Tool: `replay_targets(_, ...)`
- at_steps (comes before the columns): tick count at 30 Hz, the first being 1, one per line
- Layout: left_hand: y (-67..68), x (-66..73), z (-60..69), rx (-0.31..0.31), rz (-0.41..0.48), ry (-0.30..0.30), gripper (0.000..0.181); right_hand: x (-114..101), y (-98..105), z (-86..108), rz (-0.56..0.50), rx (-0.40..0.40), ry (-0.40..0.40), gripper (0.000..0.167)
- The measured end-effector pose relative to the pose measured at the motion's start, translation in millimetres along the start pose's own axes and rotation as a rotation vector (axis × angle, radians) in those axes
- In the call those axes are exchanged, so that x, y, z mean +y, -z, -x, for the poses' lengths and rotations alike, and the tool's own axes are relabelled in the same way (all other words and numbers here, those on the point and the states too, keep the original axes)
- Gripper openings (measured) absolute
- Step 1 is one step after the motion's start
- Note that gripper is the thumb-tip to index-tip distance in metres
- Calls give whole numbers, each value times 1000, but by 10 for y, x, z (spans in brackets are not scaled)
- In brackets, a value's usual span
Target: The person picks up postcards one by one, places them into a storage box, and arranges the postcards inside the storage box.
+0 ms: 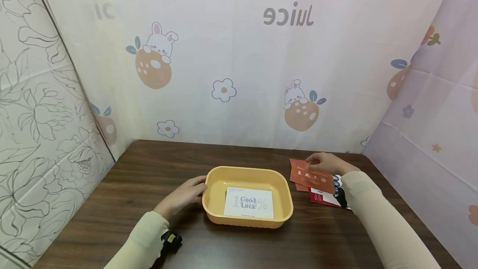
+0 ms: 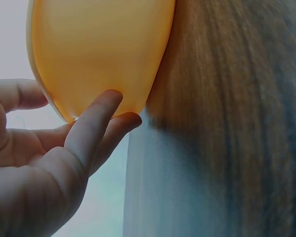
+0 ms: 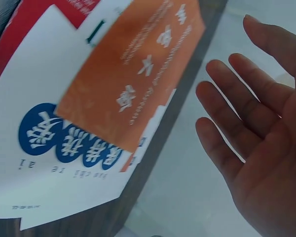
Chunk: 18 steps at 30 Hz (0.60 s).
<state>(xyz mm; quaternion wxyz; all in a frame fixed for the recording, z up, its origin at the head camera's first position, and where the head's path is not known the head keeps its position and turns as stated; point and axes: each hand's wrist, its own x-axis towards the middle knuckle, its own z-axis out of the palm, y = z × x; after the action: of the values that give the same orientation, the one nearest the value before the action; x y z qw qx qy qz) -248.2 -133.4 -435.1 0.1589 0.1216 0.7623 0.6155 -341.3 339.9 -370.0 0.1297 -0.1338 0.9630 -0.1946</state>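
A yellow tray (image 1: 244, 221) stands on the table, with a white "Good Luck" card (image 1: 248, 202) lying in it. My left hand (image 1: 184, 196) grips its left end; in the left wrist view the fingers (image 2: 96, 121) lie against the tray's outer wall (image 2: 101, 54) and one reaches behind the rim. To the right of the tray is a loose pile of cards, an orange-red one (image 1: 311, 179) on top. Over that card's upper edge is my right hand (image 1: 328, 164). The right wrist view shows this hand (image 3: 266, 113) open, fingers apart, beside the orange card (image 3: 133, 74).
Under the top card lie a red-and-white card (image 1: 325, 197) and a white one with blue round marks (image 3: 64, 173). A black object with a yellow label (image 1: 171, 238) is by my left cuff. A patterned curtain (image 1: 224, 53) hangs behind the brown table (image 1: 157, 165).
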Motion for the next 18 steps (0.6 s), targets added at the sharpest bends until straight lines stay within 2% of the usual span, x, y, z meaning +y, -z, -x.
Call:
replay_targets(8,3,2,7,-16,3,-5,52,170,-101,-54,17,10,-81,61)
replay_targets(18,-7,6,-2,9,7,8,51,408,-180,-115,1,17,-158,83)
